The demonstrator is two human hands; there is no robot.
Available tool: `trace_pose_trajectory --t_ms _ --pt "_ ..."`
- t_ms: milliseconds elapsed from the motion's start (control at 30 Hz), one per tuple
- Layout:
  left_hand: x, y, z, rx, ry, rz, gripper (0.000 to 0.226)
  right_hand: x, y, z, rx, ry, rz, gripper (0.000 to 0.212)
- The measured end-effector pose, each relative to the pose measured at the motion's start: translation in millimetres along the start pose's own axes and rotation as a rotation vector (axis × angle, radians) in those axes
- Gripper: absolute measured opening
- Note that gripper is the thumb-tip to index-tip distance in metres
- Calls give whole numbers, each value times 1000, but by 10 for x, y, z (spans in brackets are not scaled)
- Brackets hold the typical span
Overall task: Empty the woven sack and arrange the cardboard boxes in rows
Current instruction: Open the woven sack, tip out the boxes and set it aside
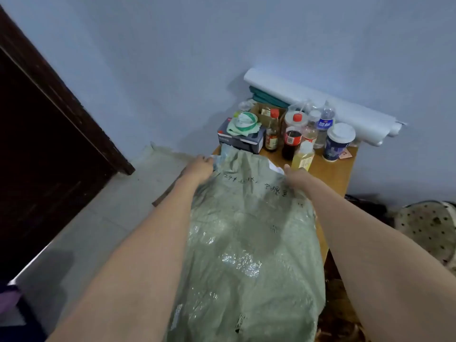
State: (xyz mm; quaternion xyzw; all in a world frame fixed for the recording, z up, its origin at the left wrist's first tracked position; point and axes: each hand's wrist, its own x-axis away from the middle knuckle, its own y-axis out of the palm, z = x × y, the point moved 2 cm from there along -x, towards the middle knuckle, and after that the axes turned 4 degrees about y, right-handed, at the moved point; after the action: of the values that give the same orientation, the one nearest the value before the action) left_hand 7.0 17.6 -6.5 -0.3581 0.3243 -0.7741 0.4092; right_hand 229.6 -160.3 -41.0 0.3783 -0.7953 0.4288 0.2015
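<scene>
A bulging grey-green woven sack [249,243] with black handwriting lies lengthwise on the wooden table [333,174], reaching from the bottom of the view to the bottles. My left hand [198,169] grips the sack's far left corner. My right hand [297,175] grips its far right corner, where a bit of white paper shows. Both arms stretch forward along the sack's sides. No cardboard boxes are visible; whatever is in the sack is hidden.
The table's far end is crowded: a dark tissue box [240,139] with green tape rolls, sauce and water bottles [293,141], a yellow bottle [303,156], a paper cup [339,141], white rolled paper [320,104]. Grey floor and a dark door [44,149] lie left; a dotted cushion [429,225] right.
</scene>
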Motion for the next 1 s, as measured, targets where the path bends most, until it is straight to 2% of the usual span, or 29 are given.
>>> trace_pose_trajectory --t_ms 100,167,233,333,367,400,433,500,533,567,633,700,800,1000 --pt "-11 54 -29 101 -83 -71 73 -131 57 64 -117 57 -39 82" --pt "19 116 -75 182 -127 -122 94 -137 82 119 -137 103 -86 91" --pt "22 194 -129 241 -147 -152 111 -252 109 194 -163 140 -102 103" --pt "-14 284 -269 314 -147 -188 118 -796 178 457 -217 136 -148 130" --pt "-33 308 -314 331 -150 -190 123 -735 195 472 -222 164 -167 137" --pt "-21 311 -334 343 -157 -198 130 -631 215 459 -249 195 -191 134" --pt "42 288 -311 359 -167 -220 132 -558 238 456 -263 212 -221 118" --pt "174 266 -240 422 -207 -276 108 -288 297 356 -294 169 -315 84" --pt "204 272 -242 443 -226 -306 97 -227 310 319 -299 151 -326 81" --pt "253 266 -248 453 -238 -330 96 -180 321 306 -300 139 -323 77" --pt "293 262 -323 487 -273 -378 113 -99 329 258 -356 118 -371 64" --pt "408 208 -351 499 -321 -405 116 23 324 203 -299 120 -372 60" --pt "654 118 -399 484 -350 -393 97 243 335 119 -326 113 -426 57" --pt "1156 -70 -792 454 -489 -414 107 695 512 -39 -209 43 -486 49"
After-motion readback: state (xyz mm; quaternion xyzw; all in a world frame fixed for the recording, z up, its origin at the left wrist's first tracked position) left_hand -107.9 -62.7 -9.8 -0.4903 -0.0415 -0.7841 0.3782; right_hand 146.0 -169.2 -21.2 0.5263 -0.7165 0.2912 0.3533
